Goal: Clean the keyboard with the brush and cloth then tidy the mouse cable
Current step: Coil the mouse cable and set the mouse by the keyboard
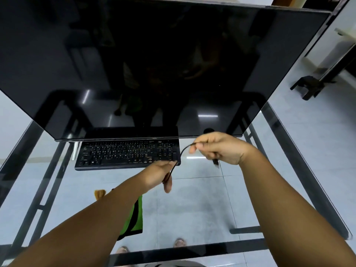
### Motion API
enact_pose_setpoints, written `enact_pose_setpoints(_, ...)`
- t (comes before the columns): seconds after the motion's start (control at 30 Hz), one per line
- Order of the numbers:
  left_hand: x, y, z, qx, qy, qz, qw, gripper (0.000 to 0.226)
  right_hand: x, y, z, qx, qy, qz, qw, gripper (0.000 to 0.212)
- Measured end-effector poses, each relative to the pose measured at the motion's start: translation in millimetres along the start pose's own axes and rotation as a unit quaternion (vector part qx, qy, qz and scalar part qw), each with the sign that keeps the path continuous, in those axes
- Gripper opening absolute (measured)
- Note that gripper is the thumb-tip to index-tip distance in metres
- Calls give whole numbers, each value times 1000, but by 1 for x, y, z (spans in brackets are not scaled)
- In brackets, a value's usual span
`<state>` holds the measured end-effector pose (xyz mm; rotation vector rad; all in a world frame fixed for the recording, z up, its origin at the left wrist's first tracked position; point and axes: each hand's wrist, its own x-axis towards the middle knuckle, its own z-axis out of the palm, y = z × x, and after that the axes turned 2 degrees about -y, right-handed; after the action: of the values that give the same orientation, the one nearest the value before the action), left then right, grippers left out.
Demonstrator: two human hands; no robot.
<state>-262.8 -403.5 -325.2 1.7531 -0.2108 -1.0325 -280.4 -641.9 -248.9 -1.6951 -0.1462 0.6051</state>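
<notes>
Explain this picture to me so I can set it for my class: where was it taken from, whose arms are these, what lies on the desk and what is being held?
There is one picture, taken by a wide-angle camera worn on a person's head, looking forward and down. No machine is involved: the two bare arms are that person's own. They stand at a glass desk, so the floor tiles and their feet show through it. On the desk are a large dark monitor, a black keyboard in front of it, and a green cloth partly under the left arm. The left hand and right hand hold a thin black cable between them, its plug end hanging below the right hand.
</notes>
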Motion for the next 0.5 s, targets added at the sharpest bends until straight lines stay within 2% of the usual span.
enact_pose_setpoints(0.07, -4, 4, 7, -72, -46, 7, 996, 66, 7, 1, -3, 49, 78, -14, 996, 21)
enact_pose_setpoints(0.13, -7, 11, 11, -158, -76, 16, 984, 72, 17, 8, -2, 104, 159, -8, 982, 24)
enact_pose_setpoints(0.2, -10, 19, 11, -255, -89, 30, 962, 60, 27, 20, -1, 153, 228, 15, 961, 23)
enact_pose_setpoints(0.27, -12, 24, 8, -334, -87, 48, 937, 39, 34, 36, 0, 150, 282, 56, 946, 19)
enact_pose_setpoints(0.33, -14, 27, 3, -390, -74, 71, 915, 31, 35, 48, 4, 89, 299, 90, 946, 18)
enact_pose_setpoints(0.4, -13, 29, -2, -424, -54, 88, 900, 32, 32, 55, 12, 22, 276, 100, 956, 17)
enact_pose_setpoints(0.5, -12, 30, -8, -423, -24, 96, 901, 34, 32, 60, 20, -75, 232, 85, 966, 11)
